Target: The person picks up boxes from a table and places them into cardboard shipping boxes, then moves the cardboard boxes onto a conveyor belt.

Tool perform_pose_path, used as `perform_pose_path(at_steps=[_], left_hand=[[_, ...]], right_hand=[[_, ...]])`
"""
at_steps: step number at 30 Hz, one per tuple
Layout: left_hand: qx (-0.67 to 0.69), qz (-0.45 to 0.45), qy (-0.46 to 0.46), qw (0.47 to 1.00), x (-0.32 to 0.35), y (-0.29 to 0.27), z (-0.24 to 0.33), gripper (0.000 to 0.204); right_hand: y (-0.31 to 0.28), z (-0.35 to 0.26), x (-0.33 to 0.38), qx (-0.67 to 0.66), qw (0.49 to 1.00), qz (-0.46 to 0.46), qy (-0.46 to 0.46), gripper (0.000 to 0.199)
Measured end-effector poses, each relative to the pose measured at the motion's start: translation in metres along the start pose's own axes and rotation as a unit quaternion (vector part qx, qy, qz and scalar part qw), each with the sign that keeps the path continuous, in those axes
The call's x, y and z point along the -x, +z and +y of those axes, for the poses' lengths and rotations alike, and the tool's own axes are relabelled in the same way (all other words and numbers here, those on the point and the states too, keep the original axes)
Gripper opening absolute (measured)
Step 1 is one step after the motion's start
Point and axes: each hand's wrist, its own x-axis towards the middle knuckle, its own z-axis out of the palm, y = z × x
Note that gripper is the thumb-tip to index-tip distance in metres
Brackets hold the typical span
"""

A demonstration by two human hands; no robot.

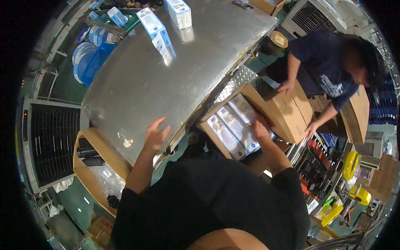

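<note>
Now, white-and-blue packages (228,128) stand snugly side by side in an open carton (255,99), just off the worktop's (125,100) right edge. Right grip (261,130) is down at them, how tightly closed I can't tell; left grip (156,135) spreads wide above the worktop's near edge!

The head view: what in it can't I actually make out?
Head view: the grip of the right hand; its fingertips are too blurred to show whether it holds anything.
Head view: the bottom of the open cardboard carton, hidden by the packed white-and-blue boxes.
Head view: small print on those boxes, too tiny.
Head view: the farthest box on the metal table, cut by the top edge.
</note>
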Motion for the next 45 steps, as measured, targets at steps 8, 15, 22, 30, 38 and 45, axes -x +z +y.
perform_pose_path(at_steps=[8, 15, 22, 30, 38, 45], left_hand=[[0.024, 0.301, -0.286, 0.909, 0.142, -0.084, -0.162, 0.030], [-0.167, 0.437, -0.455, 0.758, 0.245, -0.129, -0.251, 0.035], [-0.014, 0.492, -0.237, 0.837, 0.132, -0.096, -0.166, 0.023], [0.042, 0.344, -0.004, 0.938, -0.081, -0.084, -0.124, 0.029], [-0.128, 0.224, -0.085, 0.962, -0.408, -0.134, -0.083, 0.096], [-0.016, 0.058, -0.191, 0.980, -0.491, -0.131, -0.064, 0.113]], right_hand=[[0.065, -0.023, 0.009, 0.276, 0.959, -0.064, 0.004, 0.119], [0.123, 0.003, -0.036, 0.301, 0.941, -0.157, -0.009, 0.089], [0.028, -0.182, 0.083, -0.060, 0.971, -0.070, -0.219, 0.048], [0.058, -0.203, 0.098, 0.022, 0.988, -0.015, -0.151, 0.037], [0.039, -0.219, 0.094, -0.180, 0.935, 0.275, -0.133, 0.022], [0.010, -0.226, 0.099, -0.115, 0.944, 0.288, -0.114, 0.017]])
